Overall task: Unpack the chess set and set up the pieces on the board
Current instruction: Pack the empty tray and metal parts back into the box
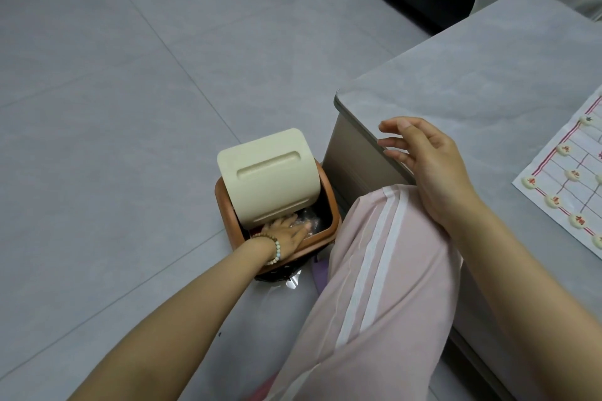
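Fingers (395,125) on your right hand (426,166) are spread and loose, holding nothing, hovering over the rounded corner of the grey table (472,68). The chess stuff sits way over at that table's right edge: a white paper board (584,145) with red lines, and round cream pieces (552,201), mostly red characters, along its near edge and on a few crossings. Down on the floor, the orange bin (224,202) has its cream swing lid (267,172) tipped up, with crumpled clear plastic (308,216) inside. Your left hand (286,233), beaded bracelet (276,247) on the wrist, reaches in under the lid, fingers stretched flat on that plastic.
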